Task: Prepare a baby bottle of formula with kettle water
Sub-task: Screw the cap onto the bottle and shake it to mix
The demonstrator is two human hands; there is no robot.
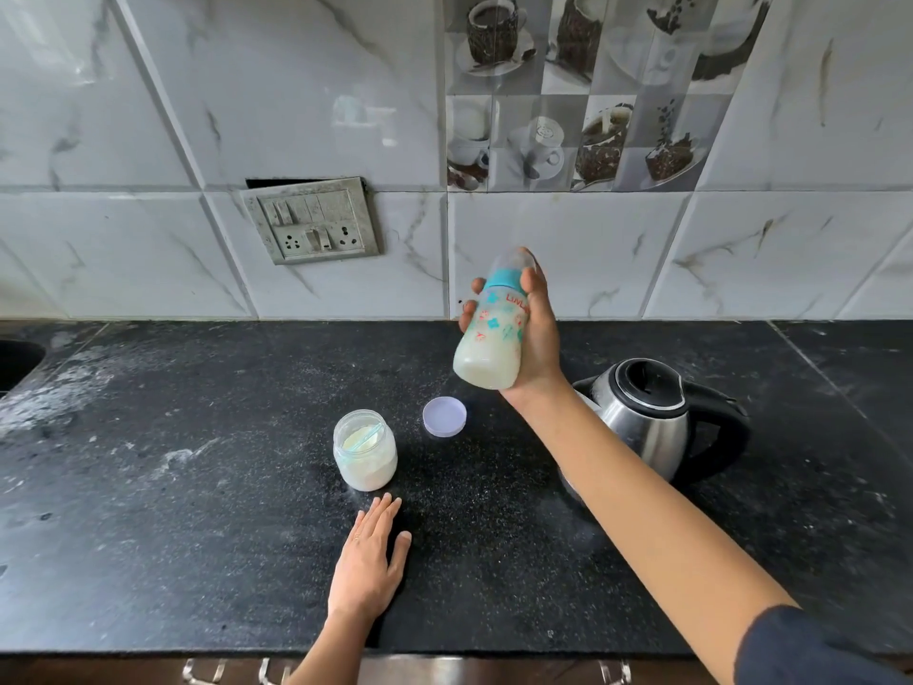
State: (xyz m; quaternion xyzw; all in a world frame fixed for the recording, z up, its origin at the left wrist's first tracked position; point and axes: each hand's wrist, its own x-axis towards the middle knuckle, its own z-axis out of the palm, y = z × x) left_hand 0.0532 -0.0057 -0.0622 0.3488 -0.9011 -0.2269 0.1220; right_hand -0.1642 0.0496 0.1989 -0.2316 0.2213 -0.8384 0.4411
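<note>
My right hand [536,333] grips a capped baby bottle [494,338] in the air above the counter, tilted slightly, with milky white liquid in its lower part and a teal ring under a clear cap. My left hand [370,556] rests flat on the black counter, fingers straight, just in front of an open jar of formula powder [364,449] with a scoop inside. The jar's lilac lid [444,416] lies on the counter behind it. A steel kettle [652,417] with a black lid and handle stands to the right, partly behind my right forearm.
The black stone counter [197,487] has powdery smears on its left side. A sink edge [15,360] shows at far left. A switch and socket plate [313,220] sits on the tiled wall. Drawer handles [222,672] appear below the front edge.
</note>
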